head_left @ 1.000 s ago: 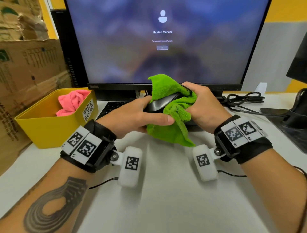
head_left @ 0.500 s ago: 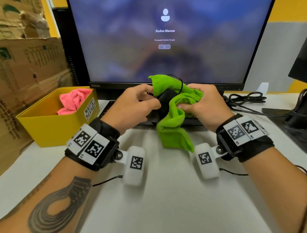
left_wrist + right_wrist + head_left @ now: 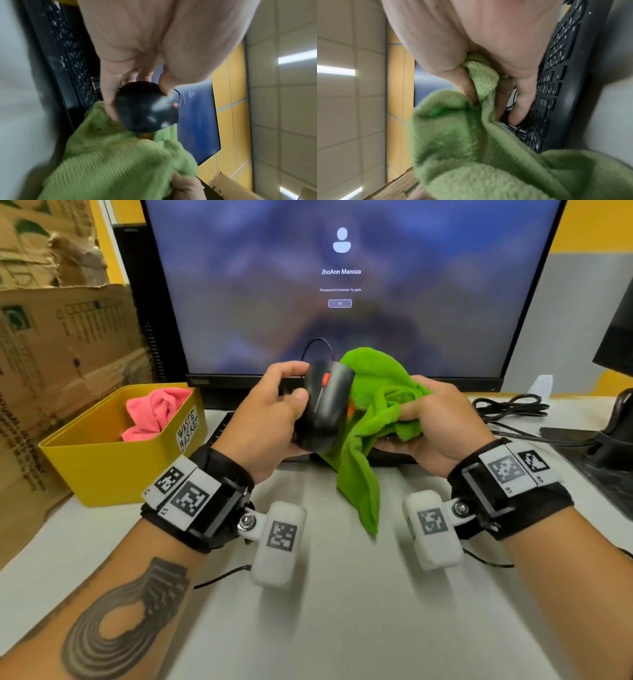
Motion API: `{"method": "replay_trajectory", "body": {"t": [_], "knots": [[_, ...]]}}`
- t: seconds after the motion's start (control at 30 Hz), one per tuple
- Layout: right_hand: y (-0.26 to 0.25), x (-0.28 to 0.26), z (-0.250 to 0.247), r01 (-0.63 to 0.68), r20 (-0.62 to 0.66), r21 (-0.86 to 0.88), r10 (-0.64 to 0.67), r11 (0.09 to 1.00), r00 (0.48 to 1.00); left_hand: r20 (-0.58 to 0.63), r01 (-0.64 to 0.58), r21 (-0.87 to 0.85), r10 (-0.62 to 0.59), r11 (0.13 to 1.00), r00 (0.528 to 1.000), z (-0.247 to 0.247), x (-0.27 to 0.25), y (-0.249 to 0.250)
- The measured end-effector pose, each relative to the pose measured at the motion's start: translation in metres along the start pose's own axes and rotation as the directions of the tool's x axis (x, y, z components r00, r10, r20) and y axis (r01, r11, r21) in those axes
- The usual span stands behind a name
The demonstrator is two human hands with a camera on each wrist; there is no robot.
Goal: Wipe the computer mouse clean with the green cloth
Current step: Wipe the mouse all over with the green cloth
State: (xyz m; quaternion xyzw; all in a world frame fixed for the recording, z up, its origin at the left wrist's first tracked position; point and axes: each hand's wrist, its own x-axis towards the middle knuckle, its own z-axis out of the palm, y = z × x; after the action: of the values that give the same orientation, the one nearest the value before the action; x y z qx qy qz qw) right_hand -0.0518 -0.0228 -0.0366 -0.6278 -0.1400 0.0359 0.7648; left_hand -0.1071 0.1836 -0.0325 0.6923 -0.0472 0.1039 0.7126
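Head view is bright and evenly lit, monitor [image 3: 342, 285] glowing at the top, soft shadows on the desk [image 3: 342, 628] low in frame. Edges bow outward (fisheye). Both wrist views are smeared, probably motion blur, with ceiling light strips [image 3: 298, 57] blown out at the sides.

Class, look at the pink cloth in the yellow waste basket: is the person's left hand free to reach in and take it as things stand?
Probably not yet. The way to the pink cloth in the open-topped waste basket looks clear, but the left hand is occupied gripping the computer mouse.
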Motion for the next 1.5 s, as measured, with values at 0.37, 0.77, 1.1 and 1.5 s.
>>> {"method": "replay_trajectory", "body": {"t": [0.37, 0.77, 1.1, 1.5], "knots": [[-0.007, -0.010, 0.008, 0.408, 0.007, -0.154, -0.412, 0.900, 0.911, 0.107, 0.033, -0.004, -0.032, 0.999, 0.994, 0.004, 0.002, -0.013], [-0.009, -0.005, 0.004, 0.440, 0.230, -0.589, -0.381, 0.678, 0.896, 0.221, -0.126, 0.115, 0.098, 0.985, 0.970, 0.006, -0.002, -0.017], [-0.005, -0.009, 0.013, 0.512, 0.386, -0.583, -0.340, 0.631, 0.858, 0.194, -0.113, 0.051, 0.101, 0.992, 0.976, 0.004, -0.001, -0.015], [-0.011, -0.007, 0.005, 0.475, 0.157, -0.506, -0.464, 0.720, 0.872, 0.167, -0.059, 0.060, 0.048, 0.997, 0.985, 0.007, -0.001, -0.014]]}}
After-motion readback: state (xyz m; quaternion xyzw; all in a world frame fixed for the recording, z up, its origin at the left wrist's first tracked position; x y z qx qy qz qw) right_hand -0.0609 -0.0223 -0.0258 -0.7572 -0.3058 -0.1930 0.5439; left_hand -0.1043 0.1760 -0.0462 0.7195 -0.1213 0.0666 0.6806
